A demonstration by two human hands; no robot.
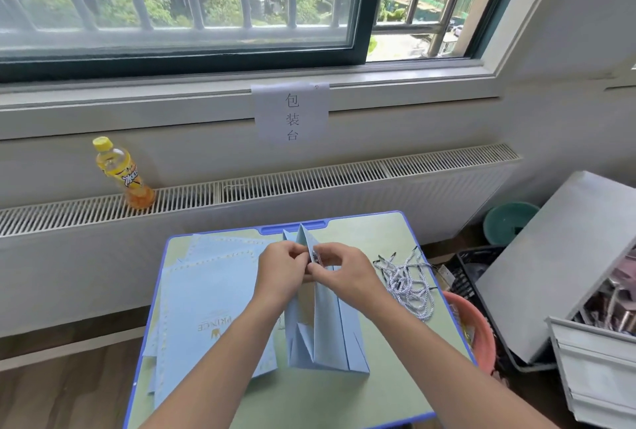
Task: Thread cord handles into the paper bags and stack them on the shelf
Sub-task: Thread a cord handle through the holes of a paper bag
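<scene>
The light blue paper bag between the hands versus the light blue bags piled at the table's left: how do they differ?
The light blue paper bag between the hands is opened out, gussets showing; the piled light blue bags lie flat. The left hand and right hand hold the first at its top edge, with twisted cord there; the pile is untouched. Both share colour and rest on the green table.

Bare worktop [344,397] lies open in front, while flat bags [206,294] crowd the left and loose cords [406,279] the right.
</scene>
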